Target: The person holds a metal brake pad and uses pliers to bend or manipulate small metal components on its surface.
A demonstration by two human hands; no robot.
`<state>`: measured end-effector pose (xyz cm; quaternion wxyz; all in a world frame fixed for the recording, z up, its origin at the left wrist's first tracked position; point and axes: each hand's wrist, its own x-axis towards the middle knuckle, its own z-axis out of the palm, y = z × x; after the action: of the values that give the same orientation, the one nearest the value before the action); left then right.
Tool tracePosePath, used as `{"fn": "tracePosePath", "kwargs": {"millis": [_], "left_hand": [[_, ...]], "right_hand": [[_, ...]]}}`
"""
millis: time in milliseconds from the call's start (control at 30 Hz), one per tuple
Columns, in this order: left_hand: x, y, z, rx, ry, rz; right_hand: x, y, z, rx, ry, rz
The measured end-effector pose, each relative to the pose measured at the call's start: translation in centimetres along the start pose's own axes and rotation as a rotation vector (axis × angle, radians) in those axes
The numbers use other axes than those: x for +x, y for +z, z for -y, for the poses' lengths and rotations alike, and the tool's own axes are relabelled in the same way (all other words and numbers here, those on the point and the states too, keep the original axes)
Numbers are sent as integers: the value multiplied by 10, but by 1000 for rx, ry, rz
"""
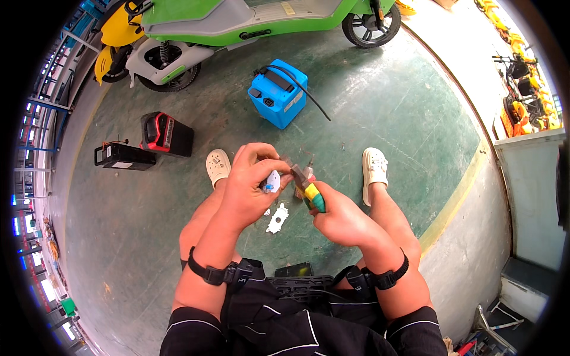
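In front of my body, my left hand (243,187) is closed around a small white part (271,182) with a bit of blue on it; the fingers hide much of it. My right hand (344,216) grips pliers (313,194) with yellow and green handles. Their metal jaws point up and left, close to my left fingertips. Whether the jaws touch anything, I cannot tell. Just behind the pliers shows a small reddish and clear object (309,171), partly covered. Below my hands, a flat white plate (277,219) with a round hole lies on the floor.
A blue battery box (278,98) with a black cable stands ahead on the green floor. To the left are a red and black battery case (168,135) and a black box (123,156). A green electric scooter (237,26) stands beyond. My feet in white clogs (374,172) flank the work.
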<state>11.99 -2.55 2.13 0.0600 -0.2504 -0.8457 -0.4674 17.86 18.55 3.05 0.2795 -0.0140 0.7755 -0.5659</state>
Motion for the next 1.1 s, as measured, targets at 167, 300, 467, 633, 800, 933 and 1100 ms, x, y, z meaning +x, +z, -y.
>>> {"fn": "tracePosePath", "kwargs": {"millis": [167,300,467,633,800,933,1100], "left_hand": [[5,-6,-7,-15,36,-25],[5,-13,-6,-70,21,54],[6,-21,-11,-136,-43,190],[3,-23,-11,-199,-113,264],[1,-24,-8,-236,-203,285],[1,-26,-8,-277,-231,295],[3,-29,-10,-304,-258,326]], "right_hand": [[-1,-1,0,-47,-9,17],[-3,-3,7,-63,11,64],[-5,-5,1,-97,-38,88],[-4,-8,-4,-145,-51,136],[-4,-10,-3,-143,-40,160],[-4,-16,4,-139,19,237],[-4,-18,8,-128,43,283]]}}
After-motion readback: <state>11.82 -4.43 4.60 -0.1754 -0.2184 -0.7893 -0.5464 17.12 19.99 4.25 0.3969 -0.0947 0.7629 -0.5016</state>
